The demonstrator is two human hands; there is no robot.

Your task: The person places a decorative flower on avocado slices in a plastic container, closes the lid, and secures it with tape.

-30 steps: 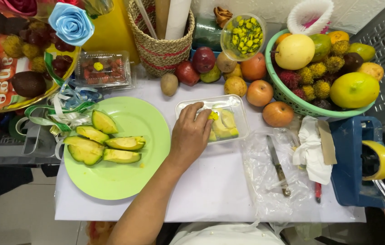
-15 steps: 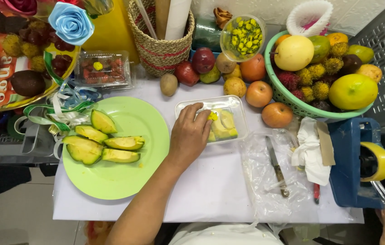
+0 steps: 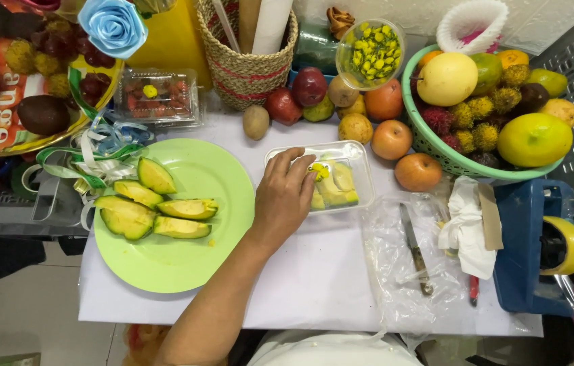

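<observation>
Left hand: the left hand (image 3: 285, 198) lies palm down with fingers spread loosely, fingertips over the near-left edge of the clear plastic tray (image 3: 358, 157); it grips nothing that I can see.
Right hand: only a sliver shows at the bottom right corner, so I cannot tell how it is held.
Tray contents: green avocado slices (image 3: 335, 190) with one small yellow flower under the fingertips; the hand covers part of them, so the count is unclear.
Left of the hand: one light green plate (image 3: 185, 264) bearing five avocado wedges (image 3: 155, 208).
Right of the hand: one knife (image 3: 414, 247) lying on a crumpled clear plastic sheet (image 3: 395, 291), then one white cloth (image 3: 464, 224) and one blue tape dispenser (image 3: 530, 251), cut off at the frame edge.
Just beyond the fingers: loose fruit (image 3: 368, 120), about eight pieces, some hidden behind each other.
Farther off: one woven basket (image 3: 246, 64), one clear cup of yellow buds (image 3: 370, 45), one green fruit basket (image 3: 429, 139) heaped too full to count, one small clear berry box (image 3: 157, 95).
Far left: one blue paper rose (image 3: 112, 26).
</observation>
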